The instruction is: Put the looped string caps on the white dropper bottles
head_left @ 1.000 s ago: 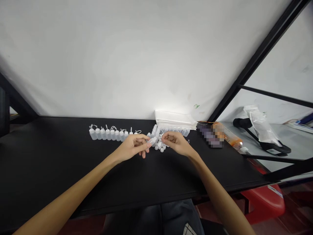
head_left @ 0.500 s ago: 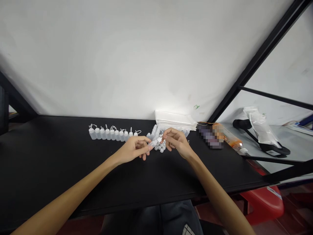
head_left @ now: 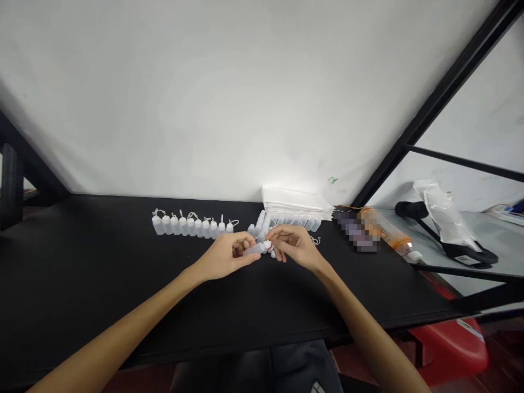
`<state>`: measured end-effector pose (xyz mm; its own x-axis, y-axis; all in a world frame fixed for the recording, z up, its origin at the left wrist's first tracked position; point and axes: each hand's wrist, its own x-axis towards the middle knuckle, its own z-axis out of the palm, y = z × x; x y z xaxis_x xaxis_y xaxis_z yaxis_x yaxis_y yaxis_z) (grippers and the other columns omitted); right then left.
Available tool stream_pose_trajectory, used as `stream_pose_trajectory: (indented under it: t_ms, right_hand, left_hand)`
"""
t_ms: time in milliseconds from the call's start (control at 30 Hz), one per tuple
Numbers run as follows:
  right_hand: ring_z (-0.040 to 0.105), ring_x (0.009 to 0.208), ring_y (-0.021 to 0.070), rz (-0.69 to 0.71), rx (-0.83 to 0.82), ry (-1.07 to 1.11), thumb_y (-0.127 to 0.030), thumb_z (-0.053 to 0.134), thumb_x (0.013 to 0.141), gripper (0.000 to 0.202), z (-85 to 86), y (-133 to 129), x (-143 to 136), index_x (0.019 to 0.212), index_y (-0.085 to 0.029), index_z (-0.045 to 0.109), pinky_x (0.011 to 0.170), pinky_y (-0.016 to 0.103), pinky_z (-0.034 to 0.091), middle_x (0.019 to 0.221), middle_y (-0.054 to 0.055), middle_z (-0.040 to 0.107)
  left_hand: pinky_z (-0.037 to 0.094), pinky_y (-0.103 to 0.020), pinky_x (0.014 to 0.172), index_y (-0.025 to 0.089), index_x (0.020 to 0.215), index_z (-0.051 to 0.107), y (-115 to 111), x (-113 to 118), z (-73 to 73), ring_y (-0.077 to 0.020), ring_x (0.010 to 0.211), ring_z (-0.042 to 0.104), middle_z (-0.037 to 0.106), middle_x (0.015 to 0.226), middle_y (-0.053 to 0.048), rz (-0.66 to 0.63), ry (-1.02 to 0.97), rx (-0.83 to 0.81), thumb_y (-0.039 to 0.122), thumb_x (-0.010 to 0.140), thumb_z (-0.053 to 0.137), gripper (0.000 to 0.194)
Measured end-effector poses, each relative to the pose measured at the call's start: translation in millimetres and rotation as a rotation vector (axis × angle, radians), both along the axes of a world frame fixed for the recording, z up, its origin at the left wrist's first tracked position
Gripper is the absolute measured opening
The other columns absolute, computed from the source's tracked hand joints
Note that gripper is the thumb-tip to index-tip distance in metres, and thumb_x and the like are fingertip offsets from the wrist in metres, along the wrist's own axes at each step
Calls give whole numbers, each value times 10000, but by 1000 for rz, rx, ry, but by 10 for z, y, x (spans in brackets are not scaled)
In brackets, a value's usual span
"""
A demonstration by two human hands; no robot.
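Note:
My left hand [head_left: 231, 254] is closed on a small translucent squeeze bottle [head_left: 254, 249], which lies tilted with its mouth toward the right. At that end sits a white cap [head_left: 267, 244], pinched by the fingertips of my right hand [head_left: 295, 246]. Whether the cap is seated on the neck cannot be made out. Behind and under my hands are loose white caps [head_left: 273, 254], partly hidden, and more small bottles [head_left: 260, 222]. To the left, a row of capped bottles [head_left: 192, 227] stands upright, several with thin strap-like tips.
Behind my right hand lies a stack of white sheets or bags [head_left: 297, 203]. Further right are a blurred-out flat object [head_left: 357, 232] and an orange-labelled drink bottle [head_left: 391, 237]. A black frame bar [head_left: 434, 101] rises at the table's right end; a red stool [head_left: 454, 349] stands below.
The cap in my right hand has come against the mouth of the bottle. The bottle is lower and lies flatter in my left hand. The view has shifted slightly.

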<state>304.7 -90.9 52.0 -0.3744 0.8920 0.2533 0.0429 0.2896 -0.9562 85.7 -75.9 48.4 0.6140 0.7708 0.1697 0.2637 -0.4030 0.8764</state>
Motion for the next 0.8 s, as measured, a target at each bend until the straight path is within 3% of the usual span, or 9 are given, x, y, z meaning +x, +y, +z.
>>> stream_pose_trajectory:
  t_ms: [167, 367, 467, 633, 700, 800]
  right_hand:
    - [623, 569, 141, 17, -3, -14, -325, 729, 798, 225, 8, -9, 7, 922, -140, 700, 503, 268, 535, 664, 31, 653]
    - [596, 509, 125, 17, -62, -38, -349, 734, 793, 250, 2, -6, -2, 913, -132, 700, 496, 273, 522, 606, 7, 628]
    - [547, 454, 97, 11, -45, -99, -392, 678, 841, 262, -4, -3, -3, 808, -133, 662, 457, 241, 466, 574, -11, 590]
    - [490, 418, 73, -43, 98, -301, -426, 507, 951, 452, -49, -3, -29, 586, -161, 515, 467, 217, 410, 468, -31, 507]
    - [513, 446, 79, -99, 177, -343, -410, 481, 966, 428, -78, -8, -60, 623, -162, 539, 494, 220, 432, 500, -24, 532]
    - [554, 464, 96, -163, 221, -299, -381, 538, 942, 250, -115, -21, -105, 832, -165, 602, 472, 222, 456, 568, -24, 581]
  left_hand:
    - [372, -200, 503, 152, 870, 623, -11, 2, 18, -73, 544, 444, 557, 695, 23, 54, 46, 126, 378, 825, 650, 232]
    - [386, -204, 514, 165, 879, 631, -19, 0, -42, -76, 524, 454, 577, 680, 30, 118, 96, 392, 324, 827, 658, 169]
    - [381, -206, 517, 166, 905, 629, -32, -2, -93, -78, 521, 463, 582, 685, 27, 137, 106, 505, 318, 850, 644, 162]
    - [383, -214, 541, 152, 929, 611, -35, -4, -145, -88, 559, 495, 601, 726, 12, 137, 130, 720, 296, 897, 602, 149]
    - [382, -215, 543, 145, 948, 607, -26, -5, -157, -89, 564, 510, 615, 745, 8, 150, 141, 796, 283, 908, 589, 144]
    - [348, -210, 501, 144, 922, 603, -12, -7, -166, -81, 522, 501, 618, 726, 16, 185, 175, 849, 279, 906, 594, 136]
